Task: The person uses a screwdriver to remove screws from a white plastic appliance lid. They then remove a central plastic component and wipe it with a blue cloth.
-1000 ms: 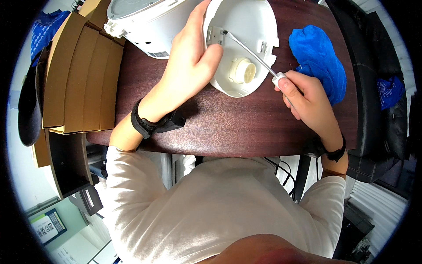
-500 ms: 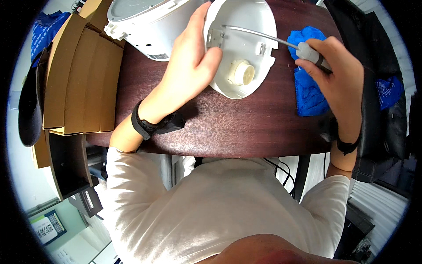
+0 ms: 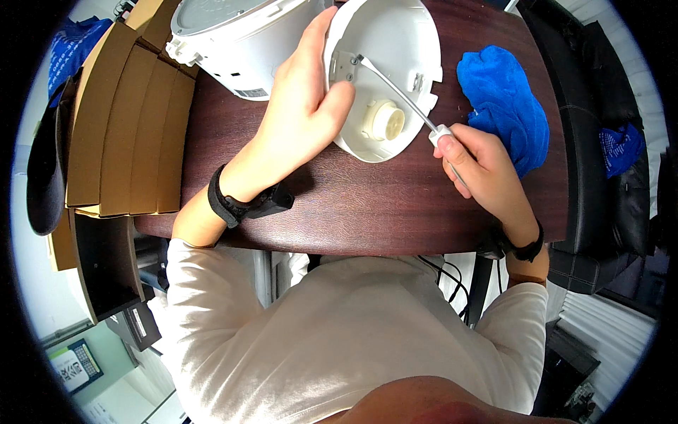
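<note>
Head view: left hand point(image 3: 300, 124) grips the rim of the white lid point(image 3: 385, 74) on the dark table point(image 3: 353, 205), while the right hand point(image 3: 480, 169), back from the blue cloth point(image 3: 505, 106) beside the lid, pinches a screwdriver point(image 3: 395, 92) whose tip has returned to the lid's upper-left screw, so unscrewing appears underway again.

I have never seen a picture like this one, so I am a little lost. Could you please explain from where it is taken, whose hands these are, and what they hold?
A camera worn on the person's head looks down, and its wide lens bends the edges. Both hands are the person's own. The left hand steadies a round white plastic cover on the dark brown wooden table. The right hand holds a slim screwdriver with a white handle, its tip against the cover's inside. Nearby lie a crumpled blue cloth, a white appliance body and flat cardboard pieces.
</note>
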Action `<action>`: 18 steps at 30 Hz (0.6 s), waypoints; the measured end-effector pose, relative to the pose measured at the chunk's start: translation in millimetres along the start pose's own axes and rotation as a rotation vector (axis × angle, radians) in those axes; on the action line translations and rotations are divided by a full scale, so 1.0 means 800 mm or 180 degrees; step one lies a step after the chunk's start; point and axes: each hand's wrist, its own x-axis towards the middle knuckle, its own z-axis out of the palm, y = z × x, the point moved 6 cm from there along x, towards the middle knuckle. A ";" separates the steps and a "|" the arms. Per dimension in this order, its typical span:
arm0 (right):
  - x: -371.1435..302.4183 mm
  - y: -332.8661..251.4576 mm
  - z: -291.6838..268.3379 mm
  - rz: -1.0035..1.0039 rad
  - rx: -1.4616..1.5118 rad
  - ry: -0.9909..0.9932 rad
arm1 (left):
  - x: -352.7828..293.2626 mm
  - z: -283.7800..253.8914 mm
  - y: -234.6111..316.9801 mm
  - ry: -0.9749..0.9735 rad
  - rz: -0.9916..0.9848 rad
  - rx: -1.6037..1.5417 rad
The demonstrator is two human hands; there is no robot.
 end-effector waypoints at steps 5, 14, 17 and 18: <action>-0.001 0.002 -0.005 -0.0211 -0.0285 0.0180 | 0.001 0.000 0.001 0.0002 0.0007 -0.0013; -0.003 -0.007 -0.007 -0.0299 -0.0430 0.0297 | 0.002 0.000 0.010 -0.0072 0.0083 0.0049; -0.004 -0.010 -0.007 -0.0327 -0.0539 0.0347 | 0.000 -0.001 0.008 -0.0047 0.0023 0.0026; -0.005 -0.009 -0.007 -0.0301 -0.0527 0.0343 | 0.000 -0.001 0.007 -0.0030 0.0059 0.0053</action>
